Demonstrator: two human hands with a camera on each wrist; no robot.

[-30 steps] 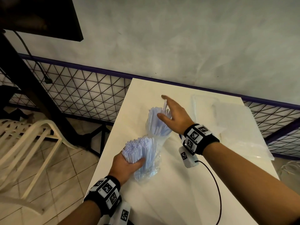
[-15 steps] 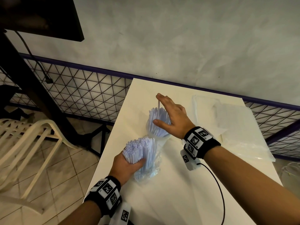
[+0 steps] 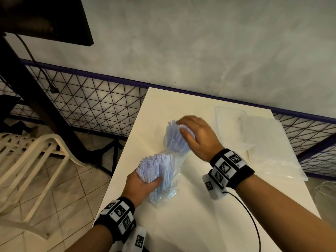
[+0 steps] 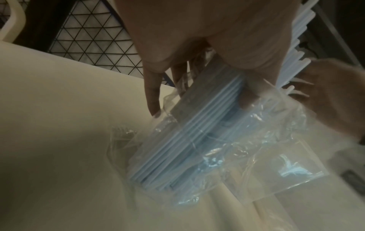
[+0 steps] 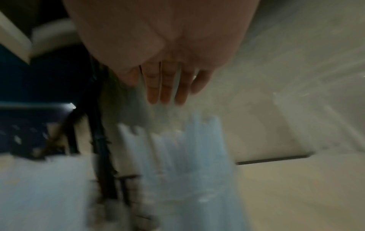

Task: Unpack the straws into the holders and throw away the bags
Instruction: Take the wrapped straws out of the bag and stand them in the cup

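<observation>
On matte table (image 3: pixel 200 224), left hand (image 3: pixel 140 186) grips tubular straws (image 3: pixel 154 166).

A mottled grey plaster wall (image 3: pixel 200 42) is seen beyond the grip, edged below by a purple rail (image 3: pixel 109 80) and black triangular wire mesh (image 3: pixel 91 106). Left of the grip, pale floor tiles (image 3: pixel 60 193) and a cream plastic chair (image 3: pixel 31 160) are shown.
</observation>
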